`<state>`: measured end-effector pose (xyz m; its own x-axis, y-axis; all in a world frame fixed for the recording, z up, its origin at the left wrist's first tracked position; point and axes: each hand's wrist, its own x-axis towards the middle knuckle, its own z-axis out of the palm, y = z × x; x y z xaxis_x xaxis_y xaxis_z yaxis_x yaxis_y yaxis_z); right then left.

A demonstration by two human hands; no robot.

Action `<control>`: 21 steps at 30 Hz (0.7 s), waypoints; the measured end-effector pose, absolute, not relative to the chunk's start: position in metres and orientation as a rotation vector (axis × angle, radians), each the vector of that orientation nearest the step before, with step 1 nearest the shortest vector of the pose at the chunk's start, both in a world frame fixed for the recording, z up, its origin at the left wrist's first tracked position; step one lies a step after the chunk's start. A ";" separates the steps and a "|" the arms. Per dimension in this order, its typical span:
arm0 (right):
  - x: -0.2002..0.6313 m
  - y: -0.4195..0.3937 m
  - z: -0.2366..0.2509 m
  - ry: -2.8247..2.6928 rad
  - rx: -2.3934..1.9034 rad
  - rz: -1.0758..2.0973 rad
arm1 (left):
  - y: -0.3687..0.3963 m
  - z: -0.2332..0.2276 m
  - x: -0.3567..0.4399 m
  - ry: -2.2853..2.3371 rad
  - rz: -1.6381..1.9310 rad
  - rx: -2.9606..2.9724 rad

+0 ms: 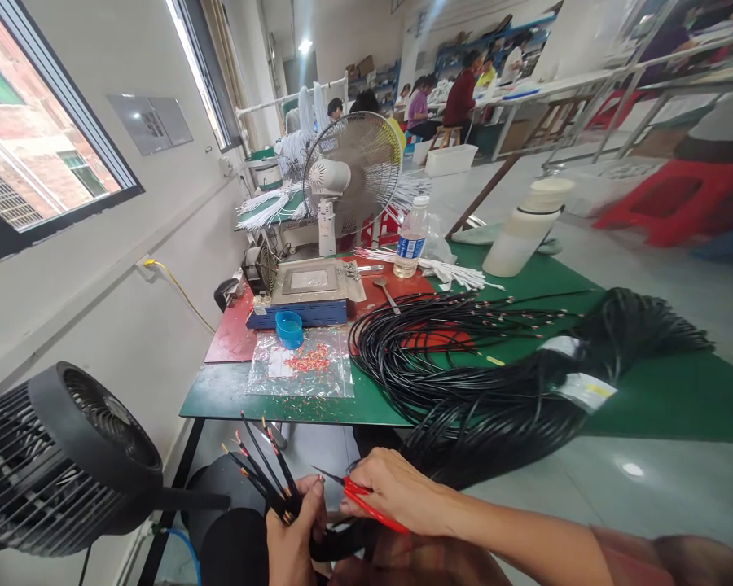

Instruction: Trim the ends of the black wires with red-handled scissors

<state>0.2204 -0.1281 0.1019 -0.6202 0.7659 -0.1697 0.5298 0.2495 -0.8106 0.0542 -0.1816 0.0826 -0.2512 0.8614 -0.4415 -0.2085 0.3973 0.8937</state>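
Several black cables (262,470) fan upward out of my left hand (299,521), which is closed around them at the bottom middle of the view. Their stripped tips show red and copper-coloured wire ends. In my right hand (391,488) is a pair of scissors (366,503) with red handles. The dark blades point left, just short of my left thumb and fingertips. A large bundle of black cables (452,391) lies over the green tabletop (665,407), bound with white wrapping and hanging over the front edge near my right hand.
On the table are a blue-sided heating device (299,313), a blue ring-shaped cup (289,329), small orange-red pieces on a plastic bag (262,378), a bottle (411,240) and a white jug (519,236). Fans stand at the left (67,464) and behind (354,175). People sit farther back.
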 end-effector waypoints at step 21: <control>0.194 -0.119 0.096 -1.280 -1.064 2.153 | -0.184 0.074 0.053 1.429 1.231 0.579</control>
<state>0.1945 -0.1194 0.0964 -0.6207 0.6747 -0.3994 0.0289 -0.4894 -0.8716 0.0530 -0.1844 0.0743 -0.2717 0.8699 -0.4115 -0.2780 0.3384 0.8990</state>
